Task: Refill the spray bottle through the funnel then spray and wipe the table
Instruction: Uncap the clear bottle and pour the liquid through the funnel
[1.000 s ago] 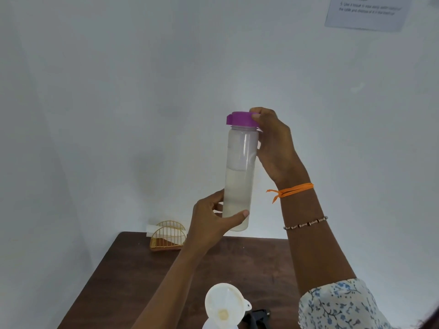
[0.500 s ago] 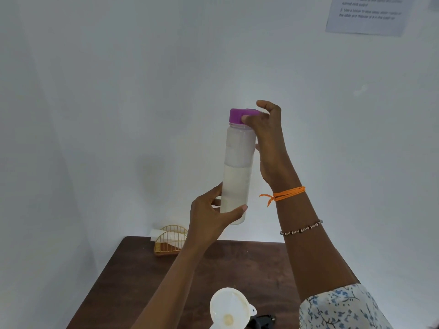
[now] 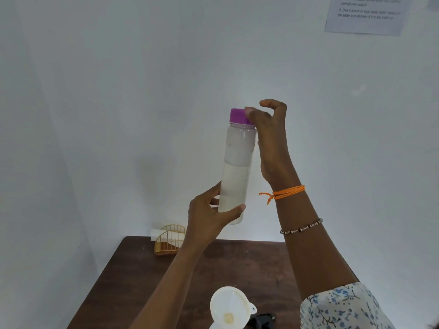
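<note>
Head view: left hand (image 3: 206, 214) grips water bottle (image 3: 235, 169), right hand (image 3: 268, 129) pinches purple cap (image 3: 238, 116); uncapping step, next pour into funnel (image 3: 229, 305) below.

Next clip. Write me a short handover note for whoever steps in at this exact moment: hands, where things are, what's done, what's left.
Left hand grips the base of the water bottle, held upright above the table.
Right hand has fingers at the purple cap, which is on.
White funnel waits below, near edge.
Tissue holder sits at the far corner.
Done: bottle picked up.
Left: uncap, pour through the funnel, spray, wipe.
</note>
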{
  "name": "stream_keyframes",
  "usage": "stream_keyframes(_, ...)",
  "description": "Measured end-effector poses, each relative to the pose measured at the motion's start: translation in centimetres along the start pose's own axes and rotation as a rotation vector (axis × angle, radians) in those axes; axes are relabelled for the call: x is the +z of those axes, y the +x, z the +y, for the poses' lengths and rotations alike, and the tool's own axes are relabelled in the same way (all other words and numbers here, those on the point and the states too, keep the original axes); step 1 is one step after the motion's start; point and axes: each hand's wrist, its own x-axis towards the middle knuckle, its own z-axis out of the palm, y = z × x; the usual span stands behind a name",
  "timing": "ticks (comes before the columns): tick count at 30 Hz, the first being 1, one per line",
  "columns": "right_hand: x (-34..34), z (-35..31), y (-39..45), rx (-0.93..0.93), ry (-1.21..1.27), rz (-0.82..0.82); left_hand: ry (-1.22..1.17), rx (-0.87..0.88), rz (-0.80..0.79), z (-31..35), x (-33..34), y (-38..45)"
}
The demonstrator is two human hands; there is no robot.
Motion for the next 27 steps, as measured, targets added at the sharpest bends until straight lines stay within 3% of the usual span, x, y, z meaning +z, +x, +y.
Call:
stream_keyframes(4,0.2,0.3,0.0,-0.035,-0.125,0.055,-0.008,-0.001,-0.008,0.0,0.3,0.0)
stream_keyframes(11,-0.9,0.0,0.2,0.073,0.1,-0.015,-0.04,-0.008,-0.005,0.0,0.5,0.1)
stream_keyframes(16,0.0,0.4,0.3,-0.041,-0.109,0.064,-0.041,-0.007,0.001,-0.1,0.5,0.2)
stream_keyframes(23,-0.3,0.4,0.4,0.007,0.026,-0.032,-0.031,-0.013,-0.004,-0.2,0.5,0.2)
stream_keyframes(27,0.4,0.6,0.6,-0.037,-0.149,0.07,-0.039,-0.01,-0.001,-0.1,0.7,0.3)
